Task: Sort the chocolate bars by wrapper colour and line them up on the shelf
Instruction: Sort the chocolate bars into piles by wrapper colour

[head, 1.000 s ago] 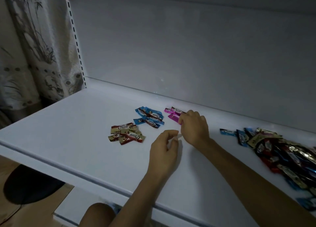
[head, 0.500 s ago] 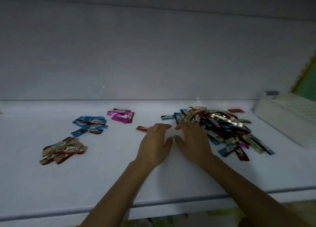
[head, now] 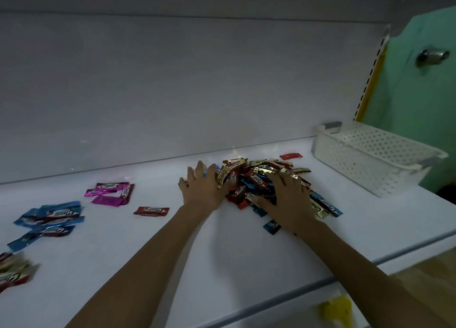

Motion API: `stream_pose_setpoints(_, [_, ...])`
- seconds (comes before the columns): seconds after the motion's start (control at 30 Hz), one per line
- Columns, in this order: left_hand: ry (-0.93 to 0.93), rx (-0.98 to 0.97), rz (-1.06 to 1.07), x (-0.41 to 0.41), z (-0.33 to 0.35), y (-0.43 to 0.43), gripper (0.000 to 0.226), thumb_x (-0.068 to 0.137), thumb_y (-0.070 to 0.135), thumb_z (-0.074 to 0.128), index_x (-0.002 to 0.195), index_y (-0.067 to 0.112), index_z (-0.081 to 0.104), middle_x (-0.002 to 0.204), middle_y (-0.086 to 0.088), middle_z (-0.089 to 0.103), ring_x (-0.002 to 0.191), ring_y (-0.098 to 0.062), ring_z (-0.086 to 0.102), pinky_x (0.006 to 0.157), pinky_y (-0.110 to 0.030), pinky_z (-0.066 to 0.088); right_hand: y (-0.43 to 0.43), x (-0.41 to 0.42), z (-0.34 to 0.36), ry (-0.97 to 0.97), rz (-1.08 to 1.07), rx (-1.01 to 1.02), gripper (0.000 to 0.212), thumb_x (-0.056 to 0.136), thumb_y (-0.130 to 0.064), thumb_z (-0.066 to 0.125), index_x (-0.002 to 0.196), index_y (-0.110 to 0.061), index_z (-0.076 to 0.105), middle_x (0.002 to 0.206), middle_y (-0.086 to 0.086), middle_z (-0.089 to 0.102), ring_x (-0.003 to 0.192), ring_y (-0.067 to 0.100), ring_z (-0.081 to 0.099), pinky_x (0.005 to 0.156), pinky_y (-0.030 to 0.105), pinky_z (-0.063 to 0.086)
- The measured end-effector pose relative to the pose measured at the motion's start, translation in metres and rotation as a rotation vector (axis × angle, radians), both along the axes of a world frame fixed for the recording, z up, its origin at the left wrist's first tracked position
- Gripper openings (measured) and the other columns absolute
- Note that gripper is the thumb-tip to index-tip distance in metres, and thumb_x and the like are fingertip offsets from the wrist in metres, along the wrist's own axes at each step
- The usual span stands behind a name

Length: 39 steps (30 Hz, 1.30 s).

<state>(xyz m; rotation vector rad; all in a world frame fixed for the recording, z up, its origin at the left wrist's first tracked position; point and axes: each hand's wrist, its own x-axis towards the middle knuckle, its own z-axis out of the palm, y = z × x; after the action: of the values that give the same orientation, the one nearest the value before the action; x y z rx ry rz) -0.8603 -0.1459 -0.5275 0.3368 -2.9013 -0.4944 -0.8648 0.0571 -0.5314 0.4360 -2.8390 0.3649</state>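
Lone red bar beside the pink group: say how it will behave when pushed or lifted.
The lone red bar lies flat and looks small, so it is probably light and should slide, not roll, on the smooth shelf. Its glossy wrapper may be slippery to pinch. Its thin end flaps will likely flex.

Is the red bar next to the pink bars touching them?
No, the red bar lies apart from the pink bars, with bare white shelf between them.
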Motion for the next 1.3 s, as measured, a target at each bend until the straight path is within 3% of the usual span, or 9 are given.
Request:
stream_pose_setpoints(0.17, [0.012,0.215,-0.133,-0.013,-0.002,0.011,0.102,0.074,0.085,0.034,0.152,0.023,0.016,0.157,-0.007,0.022,0.140,-0.029,0.030,0.112,-0.051,0.029,-0.008,-0.008,-0.011,0.045,0.016,-0.050,0.042,0.099,-0.041,0.034,0.136,-0.025,0.042,0.140,0.002,0.042,0.131,0.022,0.034,0.110,0.039,0.021])
stream_pose_setpoints(0.27, [0.013,0.122,-0.226,-0.016,-0.004,0.029,0.097,0.069,0.084,0.048,0.149,0.035,0.022,0.155,-0.001,0.026,0.139,-0.027,0.031,0.109,-0.052,0.033,-0.007,-0.011,-0.011,0.051,0.027,-0.079,0.040,0.099,-0.034,0.029,0.135,-0.025,0.044,0.140,0.002,0.043,0.130,0.023,0.035,0.110,0.040,0.021])
stream_pose_setpoints(0.37, [0.017,0.003,-0.224,-0.016,-0.010,0.038,0.087,0.077,0.071,0.057,0.149,0.036,0.024,0.158,0.001,0.019,0.142,-0.028,0.020,0.110,-0.049,0.026,-0.005,-0.013,-0.012,0.017,0.034,-0.079,0.039,0.099,-0.031,0.031,0.137,-0.025,0.042,0.141,0.001,0.041,0.132,0.023,0.032,0.111,0.039,0.019])
stream_pose_setpoints(0.67, [0.348,0.134,-0.257,-0.012,-0.021,0.031,0.042,0.094,0.037,0.055,0.134,0.025,0.054,0.119,-0.005,0.064,0.107,-0.024,0.059,0.086,-0.033,0.049,-0.004,-0.008,-0.011,0.006,0.042,-0.120,0.040,0.099,-0.033,0.035,0.138,-0.024,0.041,0.143,0.000,0.040,0.135,0.021,0.030,0.112,0.041,0.018])
stream_pose_setpoints(0.8, [0.444,0.383,-0.147,-0.010,-0.017,0.028,0.031,0.097,0.031,0.054,0.126,0.024,0.060,0.111,0.003,0.069,0.100,-0.015,0.065,0.085,-0.032,0.054,-0.005,-0.007,-0.011,0.028,0.041,-0.118,0.042,0.098,-0.034,0.041,0.138,-0.021,0.043,0.140,0.004,0.044,0.133,0.025,0.035,0.110,0.044,0.023])
stream_pose_setpoints(0.9, [0.504,0.650,-0.036,-0.011,-0.017,0.025,0.024,0.097,0.023,0.055,0.120,0.022,0.061,0.110,0.006,0.066,0.102,-0.010,0.063,0.083,-0.016,0.051,-0.008,-0.007,-0.013,0.175,0.030,-0.126,0.036,0.087,-0.027,0.061,0.120,-0.013,0.060,0.122,0.013,0.059,0.115,0.034,0.055,0.097,0.050,0.041])
stream_pose_setpoints(0.97, [0.521,0.873,0.064,-0.012,-0.015,0.022,0.019,0.096,0.017,0.055,0.113,0.024,0.063,0.111,0.002,0.066,0.103,-0.014,0.063,0.087,-0.026,0.054,-0.010,-0.006,-0.010,0.283,0.016,-0.133,0.028,0.081,-0.024,0.068,0.106,-0.012,0.068,0.112,0.014,0.063,0.105,0.034,0.060,0.090,0.049,0.047])
stream_pose_setpoints(1.13, [0.499,1.085,0.165,-0.013,-0.009,0.018,0.017,0.096,0.013,0.055,0.103,0.023,0.067,0.109,-0.004,0.068,0.102,-0.024,0.066,0.092,-0.048,0.054,-0.019,0.002,0.000,0.422,0.103,-0.083,0.034,0.085,-0.032,0.041,0.093,-0.018,0.070,0.104,0.006,0.065,0.101,0.026,0.059,0.090,0.040,0.038])
stream_pose_setpoints(1.3, [0.535,1.306,0.205,0.000,0.009,0.021,0.020,0.097,0.011,0.053,0.114,0.010,0.063,0.106,-0.002,0.065,0.093,-0.013,0.063,0.073,-0.025,0.058,-0.031,0.005,0.006,0.448,0.244,-0.027,0.032,0.085,-0.031,0.043,0.091,-0.018,0.071,0.095,0.003,0.068,0.094,0.024,0.063,0.086,0.038,0.048])
